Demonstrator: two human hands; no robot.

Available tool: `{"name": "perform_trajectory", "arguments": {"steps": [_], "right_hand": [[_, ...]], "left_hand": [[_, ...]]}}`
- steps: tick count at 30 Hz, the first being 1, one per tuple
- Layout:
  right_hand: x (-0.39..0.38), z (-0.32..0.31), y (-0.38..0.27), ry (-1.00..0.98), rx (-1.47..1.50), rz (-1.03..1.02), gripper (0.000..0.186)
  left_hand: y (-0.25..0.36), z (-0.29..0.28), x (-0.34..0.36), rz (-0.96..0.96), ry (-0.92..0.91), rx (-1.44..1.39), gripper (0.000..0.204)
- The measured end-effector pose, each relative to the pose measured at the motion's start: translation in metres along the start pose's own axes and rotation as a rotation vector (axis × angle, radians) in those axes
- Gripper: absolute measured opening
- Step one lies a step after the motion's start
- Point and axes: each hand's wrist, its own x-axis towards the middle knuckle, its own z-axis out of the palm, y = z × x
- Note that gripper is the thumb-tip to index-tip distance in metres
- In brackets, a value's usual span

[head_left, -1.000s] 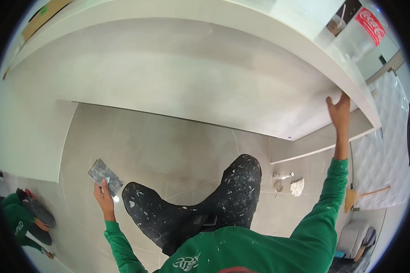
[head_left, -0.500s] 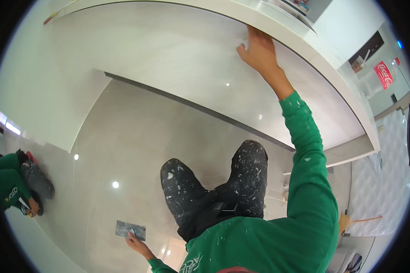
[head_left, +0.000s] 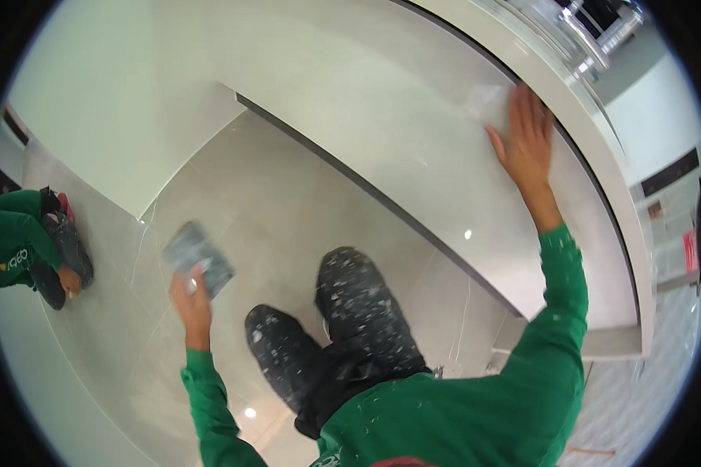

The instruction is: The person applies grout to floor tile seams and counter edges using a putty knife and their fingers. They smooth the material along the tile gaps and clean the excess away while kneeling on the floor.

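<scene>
My right hand (head_left: 530, 144) lies flat against a pale panel (head_left: 350, 86), fingers stretched out, just below the dark gap under a white counter rim (head_left: 600, 156). Nothing shows in that hand. At the left, my left hand (head_left: 191, 303) is raised above the floor, closed on a flat grey rectangular piece (head_left: 199, 257) with whitish smears. The thumb rests on its face and the fingers are partly behind it. Blur keeps me from telling what the piece is made of.
Another person (head_left: 31, 241) in a green top crouches at the far left. A white wall panel (head_left: 140, 101) meets the glossy tile floor (head_left: 288, 202). The panel's dark lower edge (head_left: 382, 202) slants past my knees. A blurred bottle with a red label (head_left: 689, 253) stands at the right.
My left hand has come up and forward with the grey piece. My right hand has shifted right along the panel, fingers now more fully in sight. The whole view has turned.
</scene>
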Motion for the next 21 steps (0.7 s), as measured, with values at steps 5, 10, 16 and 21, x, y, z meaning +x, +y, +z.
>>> {"name": "perform_trajectory", "arguments": {"steps": [5, 10, 16, 21], "right_hand": [[-0.023, 0.015, 0.05, 0.035, 0.036, 0.007, 0.08], [0.021, 0.04, 0.037, 0.013, 0.152, 0.023, 0.08], [0.14, 0.049, -0.07, 0.092, 0.117, -0.1, 0.082], [0.258, 0.034, -0.241, 0.062, 0.011, -0.2, 0.084]], "left_hand": [[0.132, 0.151, 0.034, 0.656, -0.511, 0.17, 0.02], [0.212, 0.202, -0.014, 0.68, -0.599, 0.104, 0.021], [0.127, 0.176, 0.002, 0.552, -0.583, -0.032, 0.023], [-0.03, 0.099, 0.096, 0.523, -0.585, -0.051, 0.028]]}}
